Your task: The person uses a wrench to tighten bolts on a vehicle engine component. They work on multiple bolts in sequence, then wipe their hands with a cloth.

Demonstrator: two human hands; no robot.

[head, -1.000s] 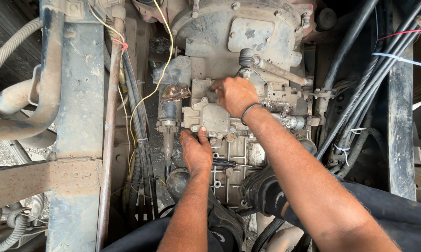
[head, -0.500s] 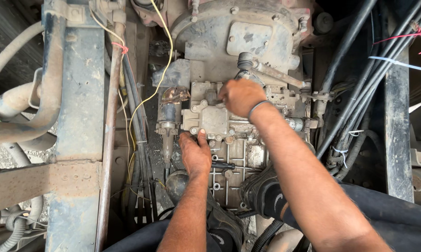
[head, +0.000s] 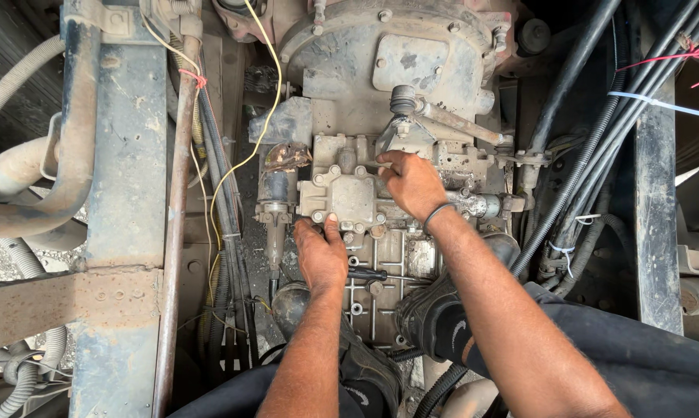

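Left hand (head: 321, 251): stays flat, fingers spread on the square cover plate (head: 352, 196), centre frame.
Right hand (head: 411, 183): has shifted slightly; fingers curled at the plate's upper right corner, grasp unclear.

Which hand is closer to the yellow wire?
The left hand. It rests low on the bolted metal cover, nearer the yellow wire at the left. The right hand sits farther right.

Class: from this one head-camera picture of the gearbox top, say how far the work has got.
Done: nothing clearly; the square cover plate sits flat on the housing, bolts visible at its corners. In hand: left hand presses the plate's lower edge; right hand grips at its upper right corner, tool unclear. Left: plate not lifted; a screwdriver lies unused below.
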